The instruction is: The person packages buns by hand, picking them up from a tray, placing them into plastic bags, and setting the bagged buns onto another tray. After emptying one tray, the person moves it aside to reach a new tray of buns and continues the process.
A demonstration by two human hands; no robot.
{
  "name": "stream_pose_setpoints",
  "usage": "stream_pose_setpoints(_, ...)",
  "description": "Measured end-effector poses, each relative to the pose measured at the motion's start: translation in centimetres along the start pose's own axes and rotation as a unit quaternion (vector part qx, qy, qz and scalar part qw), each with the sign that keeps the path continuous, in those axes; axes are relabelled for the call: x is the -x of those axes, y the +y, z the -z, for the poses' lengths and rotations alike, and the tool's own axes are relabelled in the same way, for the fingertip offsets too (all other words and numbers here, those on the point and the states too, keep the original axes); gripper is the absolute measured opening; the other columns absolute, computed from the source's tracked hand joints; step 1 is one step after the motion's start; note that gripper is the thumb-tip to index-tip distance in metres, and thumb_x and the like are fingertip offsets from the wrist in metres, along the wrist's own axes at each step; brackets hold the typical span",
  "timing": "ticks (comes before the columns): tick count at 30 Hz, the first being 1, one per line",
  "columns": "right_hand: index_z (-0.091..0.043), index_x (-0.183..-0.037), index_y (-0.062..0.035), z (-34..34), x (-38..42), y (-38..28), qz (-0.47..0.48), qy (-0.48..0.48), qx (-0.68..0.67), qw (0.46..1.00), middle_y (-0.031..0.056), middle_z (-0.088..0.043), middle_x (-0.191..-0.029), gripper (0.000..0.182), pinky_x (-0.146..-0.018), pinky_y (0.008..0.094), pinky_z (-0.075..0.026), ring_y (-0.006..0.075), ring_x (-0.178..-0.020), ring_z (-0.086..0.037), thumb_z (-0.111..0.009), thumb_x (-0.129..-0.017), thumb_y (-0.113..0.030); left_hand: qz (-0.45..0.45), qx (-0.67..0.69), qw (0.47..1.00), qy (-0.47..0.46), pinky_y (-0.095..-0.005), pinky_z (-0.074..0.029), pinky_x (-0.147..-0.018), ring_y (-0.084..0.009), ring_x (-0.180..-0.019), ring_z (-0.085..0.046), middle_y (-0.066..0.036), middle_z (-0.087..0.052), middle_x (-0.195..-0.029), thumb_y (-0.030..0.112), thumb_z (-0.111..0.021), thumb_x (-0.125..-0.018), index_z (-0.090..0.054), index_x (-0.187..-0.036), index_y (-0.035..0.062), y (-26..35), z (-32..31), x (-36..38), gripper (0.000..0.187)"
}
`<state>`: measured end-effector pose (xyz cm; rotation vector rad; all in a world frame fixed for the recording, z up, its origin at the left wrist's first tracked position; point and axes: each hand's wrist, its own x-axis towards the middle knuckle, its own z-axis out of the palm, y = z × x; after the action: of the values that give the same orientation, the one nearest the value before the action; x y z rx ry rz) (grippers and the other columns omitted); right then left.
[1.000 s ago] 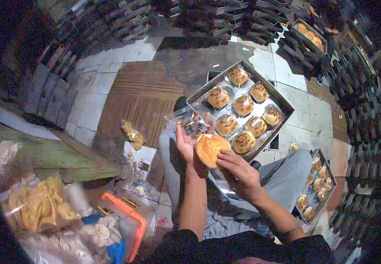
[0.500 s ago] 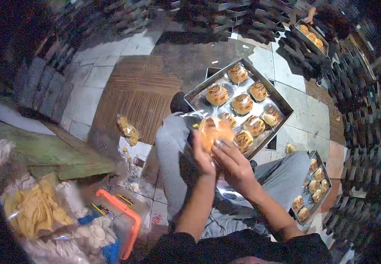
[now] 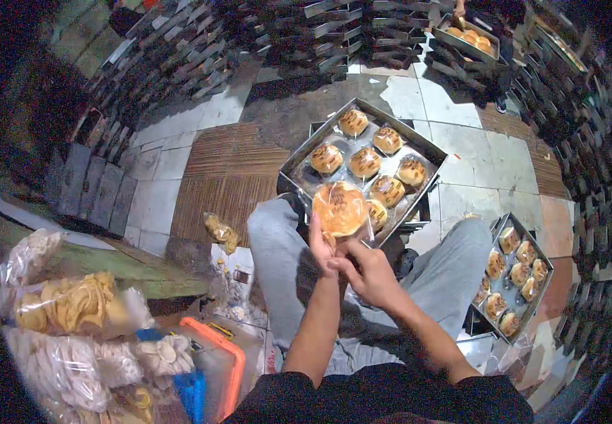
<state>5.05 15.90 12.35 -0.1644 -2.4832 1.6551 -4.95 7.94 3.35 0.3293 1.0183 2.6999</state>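
Note:
A round browned bun (image 3: pixel 339 206) in a clear plastic bag rests against the fingers of my left hand (image 3: pixel 322 246), which is closed around its left and lower side. My right hand (image 3: pixel 372 274) is curled just below the bun, its fingers pinched at the bag's lower end; exactly what they grip is partly hidden. Beyond both hands, a square metal tray (image 3: pixel 406 233) holds several bagged buns with dark markings on top. One bagged bun (image 3: pixel 376 214) in that tray lies close to the held one.
A second tray (image 3: pixel 514 332) of buns stands at right, beside my knee. Bagged yellow pieces (image 3: pixel 72 304) and an orange-rimmed plastic box (image 3: pixel 234 374) lie at lower left. Another person's hand (image 3: pixel 459 10) is at a far tray (image 3: pixel 493 56) of buns. Stacked dark trays (image 3: pixel 334 39) line the back.
The bun has turned so its round top shows more fully. My right hand has drawn down off the bun to the bag's lower end. The camera view has shifted.

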Motion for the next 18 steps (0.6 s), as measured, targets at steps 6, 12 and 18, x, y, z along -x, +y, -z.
stream_pose_setpoints(6,-0.070,-0.101,-0.0006,3.3,1.0,0.5,0.023,-0.208,-0.186,0.960,0.0058,-0.070,-0.087,0.016,-0.077,0.0337,-0.054,0.0175,-0.083,-0.068,-0.072,-0.091,-0.013,0.148,0.226,0.961,0.055,-0.0624,-0.054,-0.097,-0.0474,-0.130,-0.052,-0.021,-0.058,-0.139,0.059,-0.041,-0.103,-0.046,-0.144,0.0046,8.7,-0.3,-1.8,0.068)
stream_pose_setpoints(12,-0.074,-0.105,-0.0031,-2.5,-4.4,1.3,0.253,0.061,-0.053,0.964,0.0112,-0.072,-0.090,0.016,-0.077,0.0316,-0.056,0.0227,-0.082,-0.072,-0.071,-0.089,-0.007,0.280,-0.205,0.929,0.132,-0.0404,-0.055,-0.088,-0.0285,-0.112,-0.066,-0.012,-0.063,-0.132,0.057,-0.036,-0.107,-0.056,-0.138,0.0079,13.2,3.3,6.6,0.061)
stream_pose_setpoints(18,-0.074,-0.100,-0.0025,-6.0,-7.1,0.2,0.094,0.073,-0.116,0.986,0.0111,-0.074,-0.093,0.013,-0.076,0.0317,-0.056,0.0211,-0.084,-0.073,-0.071,-0.090,-0.009,-0.126,-0.627,0.759,0.122,-0.0366,-0.053,-0.081,-0.0260,-0.100,-0.066,-0.015,-0.067,-0.112,0.010,-0.069,-0.094,-0.070,-0.107,0.0040,16.8,2.0,4.0,0.014)
